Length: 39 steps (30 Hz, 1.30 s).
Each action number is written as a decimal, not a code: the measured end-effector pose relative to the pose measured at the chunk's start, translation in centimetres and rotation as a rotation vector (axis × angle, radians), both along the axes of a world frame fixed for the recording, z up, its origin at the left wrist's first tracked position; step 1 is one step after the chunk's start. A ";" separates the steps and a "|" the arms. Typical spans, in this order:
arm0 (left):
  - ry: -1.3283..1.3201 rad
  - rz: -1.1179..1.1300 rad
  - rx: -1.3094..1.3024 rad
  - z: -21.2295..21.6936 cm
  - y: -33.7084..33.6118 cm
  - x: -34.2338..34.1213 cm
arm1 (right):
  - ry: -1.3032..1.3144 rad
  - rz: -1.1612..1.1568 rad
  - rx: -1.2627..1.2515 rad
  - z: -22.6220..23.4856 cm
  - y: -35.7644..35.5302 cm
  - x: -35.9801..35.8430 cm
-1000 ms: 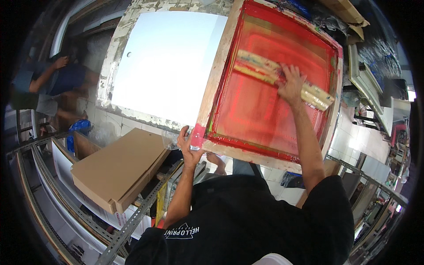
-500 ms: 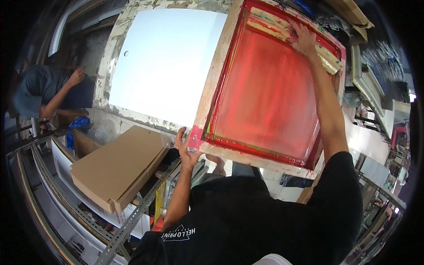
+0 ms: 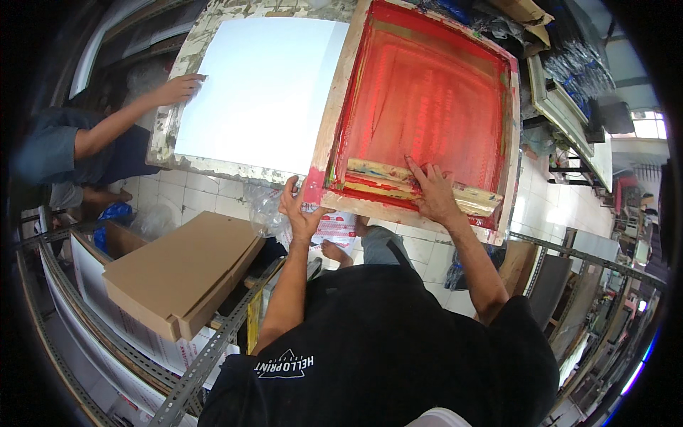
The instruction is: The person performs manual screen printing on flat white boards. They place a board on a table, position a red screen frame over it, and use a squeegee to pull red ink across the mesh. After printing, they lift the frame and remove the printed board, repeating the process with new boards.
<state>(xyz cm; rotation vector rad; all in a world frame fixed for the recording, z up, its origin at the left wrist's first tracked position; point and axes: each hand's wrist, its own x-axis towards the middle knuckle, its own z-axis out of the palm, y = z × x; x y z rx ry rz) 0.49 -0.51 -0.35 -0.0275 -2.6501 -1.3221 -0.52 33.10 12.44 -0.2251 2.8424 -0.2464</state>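
A screen printing frame [image 3: 333, 121] with wooden sides and red ink over its mesh [image 3: 434, 92] lies tilted in front of me on the right. My left hand [image 3: 302, 215] grips its near left corner, fingers on top and thumb along the near side. Across the near end of the mesh rests a squeegee [image 3: 370, 173] with a long wooden handle smeared with ink. My right hand [image 3: 437, 193] holds that handle right of its middle. To the left of the frame, a white sheet [image 3: 260, 92] lies flat on a worn, paint-stained table [image 3: 162, 132].
At the left a co-worker's hand [image 3: 181, 89] touches the white sheet's left edge. Flat brown cardboard [image 3: 181, 270] lies on a metal rack [image 3: 206, 363] at the lower left. Plastic-wrapped goods [image 3: 576, 67] and shelving [image 3: 569, 135] stand on the right.
My right hand has drawn the squeegee from the far end of the mesh to the near end. The co-worker's hand has reached over to the white sheet. My left hand keeps its corner.
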 end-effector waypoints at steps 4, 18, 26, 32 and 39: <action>-0.011 0.001 -0.011 0.4 0.1 0.0 | 0.176 -0.029 0.064 -1.7 -0.1 2.0; -0.022 -0.007 -0.007 0.6 0.0 -0.2 | 0.474 -0.136 -0.010 -5.0 6.8 -13.2; -0.066 0.012 -0.039 0.8 -0.2 0.2 | 0.678 -0.104 0.079 -7.4 14.4 -29.1; -0.140 0.072 -0.084 0.5 -0.1 0.4 | 0.716 -0.061 0.109 -6.4 18.8 -39.1; -0.160 0.061 0.024 1.5 -0.1 0.4 | 0.539 -0.003 -0.055 -4.2 21.6 -45.5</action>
